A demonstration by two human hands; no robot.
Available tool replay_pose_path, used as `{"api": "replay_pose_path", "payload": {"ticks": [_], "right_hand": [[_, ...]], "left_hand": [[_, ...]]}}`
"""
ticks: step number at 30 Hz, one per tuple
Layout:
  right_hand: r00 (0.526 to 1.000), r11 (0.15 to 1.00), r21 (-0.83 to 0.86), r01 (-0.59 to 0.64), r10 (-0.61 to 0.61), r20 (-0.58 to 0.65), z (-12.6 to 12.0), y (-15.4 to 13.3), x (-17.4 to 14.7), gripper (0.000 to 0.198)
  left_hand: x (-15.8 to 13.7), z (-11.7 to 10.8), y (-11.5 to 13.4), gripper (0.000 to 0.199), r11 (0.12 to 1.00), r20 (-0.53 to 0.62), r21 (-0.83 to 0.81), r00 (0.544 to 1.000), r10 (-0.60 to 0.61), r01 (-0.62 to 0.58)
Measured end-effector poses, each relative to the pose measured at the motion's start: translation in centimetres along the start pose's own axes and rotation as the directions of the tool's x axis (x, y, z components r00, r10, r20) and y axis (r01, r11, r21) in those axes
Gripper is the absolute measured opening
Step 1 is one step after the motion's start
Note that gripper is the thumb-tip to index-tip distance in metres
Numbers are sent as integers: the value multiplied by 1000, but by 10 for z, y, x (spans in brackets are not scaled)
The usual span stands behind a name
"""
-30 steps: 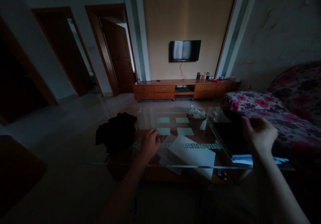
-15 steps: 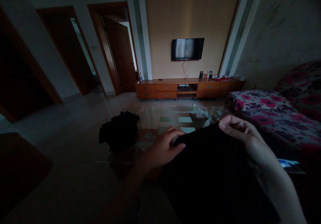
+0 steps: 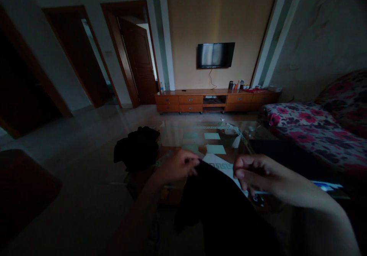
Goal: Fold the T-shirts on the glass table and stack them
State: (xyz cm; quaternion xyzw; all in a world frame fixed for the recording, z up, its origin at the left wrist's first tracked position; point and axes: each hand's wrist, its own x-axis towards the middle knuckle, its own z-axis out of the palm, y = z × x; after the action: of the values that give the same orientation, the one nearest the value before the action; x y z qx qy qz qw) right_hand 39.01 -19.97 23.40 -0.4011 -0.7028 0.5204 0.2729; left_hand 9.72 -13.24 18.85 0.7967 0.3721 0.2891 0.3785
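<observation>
A piece of black cloth [image 3: 226,210] hangs in front of me, its upper edge sloping down to the right. My left hand [image 3: 179,166] pinches the raised corner of this cloth between thumb and fingers. My right hand [image 3: 258,174] is closed, fingers curled and thumb against the forefinger, its tips beside the cloth's sloping edge. Whether anything is caught in that pinch is too dark to see. The cloth's lower part runs out of view and its folds are lost in the dark. Below the hands lies a glass-topped table [image 3: 172,133].
A heap of black cloth [image 3: 136,149] lies at the table's left end. Another dark, flat piece [image 3: 286,156] is on the right, near a lit screen [image 3: 327,186]. A flowered sofa [image 3: 309,118] borders the right side. Beyond stand a low cabinet [image 3: 189,101] and a wall television [image 3: 215,55].
The cloth's upper edge, stretched between both hands before, now slopes down from my left hand. My right hand has lowered, and my left hand has shifted slightly left. More of the table shows.
</observation>
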Motion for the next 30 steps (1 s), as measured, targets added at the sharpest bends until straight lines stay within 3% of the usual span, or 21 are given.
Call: {"api": "replay_pose_path", "payload": {"ticks": [1, 2, 3, 4, 5, 7, 8, 9, 10, 13, 15, 17, 18, 20, 22, 23, 26, 28, 30], "right_hand": [[998, 1000, -4, 25, -25, -59, -2, -1, 1, 38], [990, 999, -9, 51, -52, -131, -4, -3, 1, 40], [977, 997, -17, 73, -75, -199, -7, -4, 1, 41], [963, 996, -26, 86, -90, -256, -10, -5, 1, 42], [949, 995, -33, 91, -97, -299, -14, -5, 1, 43], [935, 996, -37, 82, -90, -344, -20, -3, 3, 44], [932, 997, -32, 75, -81, -353, -24, 1, 6, 45], [930, 997, -18, 69, -71, -362, -28, 7, 10, 45], [924, 998, 1, 64, -59, -378, -32, 15, 15, 46], [862, 999, 36, 24, -2, -506, -54, 57, 35, 49], [777, 995, -17, -94, 62, -627, -75, 97, 47, 49], [619, 920, -110, -377, 161, -769, -98, 142, 51, 43], [508, 825, -130, -551, 207, -836, -108, 165, 50, 42], [302, 624, -113, -773, 205, -931, -126, 207, 42, 45], [188, 511, -84, -855, 156, -970, -138, 244, 30, 50], [162, 482, -76, -873, 140, -977, -142, 259, 24, 52], [186, 425, -98, -900, 173, -967, -148, 290, 9, 53], [205, 388, -109, -915, 214, -955, -149, 299, 6, 51], [204, 372, -115, -921, 211, -956, -149, 301, 5, 48]], "left_hand": [[1, -6, -4, 25, 1000, -304, 1, 953, 15, -15], [0, -16, -8, 23, 998, -609, 38, 791, 66, -54], [-2, -29, -12, 21, 993, -862, 97, 493, 117, -66], [-5, -44, -16, 16, 984, -960, 165, 219, 176, -67], [-9, -59, -21, 14, 972, -973, 228, 31, 230, -64], [-17, -89, -33, 17, 940, -919, 338, -198, 340, 46], [-21, -101, -42, 19, 921, -895, 369, -219, 388, 122], [-24, -110, -54, 20, 901, -889, 382, -185, 419, 205], [-26, -117, -69, 22, 878, -900, 379, -106, 423, 294], [-33, -119, -128, 21, 760, -945, 328, 201, 260, 560], [-39, -112, -168, 22, 625, -933, 288, 359, 13, 726], [-46, -103, -198, 22, 494, -871, 280, 435, -230, 823], [-48, -99, -207, 23, 446, -833, 284, 449, -324, 849], [-51, -95, -215, 28, 388, -777, 306, 464, -426, 869], [-50, -92, -210, 34, 347, -761, 321, 458, -460, 881], [-49, -91, -205, 37, 326, -769, 320, 445, -459, 890], [-41, -86, -185, 47, 287, -825, 312, 408, -391, 906], [-36, -80, -172, 48, 299, -851, 328, 418, -317, 896], [-31, -73, -160, 47, 335, -848, 361, 456, -270, 870]]}}
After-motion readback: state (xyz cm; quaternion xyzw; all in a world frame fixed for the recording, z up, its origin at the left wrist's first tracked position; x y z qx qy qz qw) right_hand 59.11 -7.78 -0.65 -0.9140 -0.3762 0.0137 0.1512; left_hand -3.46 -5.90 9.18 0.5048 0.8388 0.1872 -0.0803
